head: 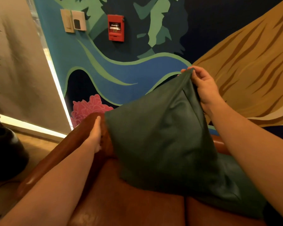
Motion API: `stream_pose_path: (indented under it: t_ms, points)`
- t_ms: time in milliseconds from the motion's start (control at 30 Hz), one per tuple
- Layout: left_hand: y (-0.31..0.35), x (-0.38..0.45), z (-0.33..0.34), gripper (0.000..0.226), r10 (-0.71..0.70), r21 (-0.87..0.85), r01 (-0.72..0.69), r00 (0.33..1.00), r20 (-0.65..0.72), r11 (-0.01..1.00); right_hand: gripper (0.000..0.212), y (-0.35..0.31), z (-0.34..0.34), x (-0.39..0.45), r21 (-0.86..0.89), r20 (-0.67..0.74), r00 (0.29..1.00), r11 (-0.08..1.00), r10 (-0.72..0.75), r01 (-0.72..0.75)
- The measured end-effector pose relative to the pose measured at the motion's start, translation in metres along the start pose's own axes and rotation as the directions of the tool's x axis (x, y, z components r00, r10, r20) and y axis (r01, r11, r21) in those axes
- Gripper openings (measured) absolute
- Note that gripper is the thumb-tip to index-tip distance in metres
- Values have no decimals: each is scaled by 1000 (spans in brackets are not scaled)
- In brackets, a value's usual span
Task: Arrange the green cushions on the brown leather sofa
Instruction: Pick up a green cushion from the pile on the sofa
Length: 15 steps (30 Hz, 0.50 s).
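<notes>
Green cushion (162, 141) stands on one corner on the brown leather sofa (121, 206) seat, near the armrest (59, 154). Right hand (203, 88) pinches its top corner. Left hand (96, 134) sits at the cushion's left edge, fingers hidden; grip cannot be told. Looks soft, light, saggy. Best held by corners or both side edges.

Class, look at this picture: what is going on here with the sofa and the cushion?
A person is setting a green cushion into the corner of a brown leather sofa. The right hand pinches the cushion's top corner and holds it upright on the seat. The left hand lies between the cushion's left edge and the sofa's armrest, fingers mostly hidden. A second green cushion lies behind it.
</notes>
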<state>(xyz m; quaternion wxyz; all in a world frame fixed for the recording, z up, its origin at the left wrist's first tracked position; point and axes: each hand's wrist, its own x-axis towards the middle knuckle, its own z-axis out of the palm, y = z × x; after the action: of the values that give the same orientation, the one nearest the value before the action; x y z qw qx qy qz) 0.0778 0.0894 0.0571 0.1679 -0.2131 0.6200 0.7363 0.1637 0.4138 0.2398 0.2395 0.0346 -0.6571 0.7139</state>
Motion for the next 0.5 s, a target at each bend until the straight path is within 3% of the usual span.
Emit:
stream_pose_path:
  t_ms: [100, 233, 333, 433, 500]
  points:
    - [-4, 6, 10, 86, 5, -207, 4, 999, 45, 978, 22, 12, -5, -4, 18, -36, 998, 998, 60, -60]
    - [-9, 8, 23, 63, 85, -274, -72, 996, 35, 959, 20, 23, -27, -14, -27, -198, 970, 988, 144, -152]
    - [-19, 12, 39, 61, 121, -272, -119, 993, -8, 955, 19, 48, -52, -36, -32, -360, 900, 960, 247, -277]
    - [-40, 4, 63, 55, 194, -215, -202, 979, -59, 955, 19, 87, -79, -68, 15, -543, 777, 929, 319, -370]
    - [-61, -2, 73, 48, 236, -169, -246, 968, -82, 954, 35, 112, -94, -89, -5, -614, 715, 905, 333, -425]
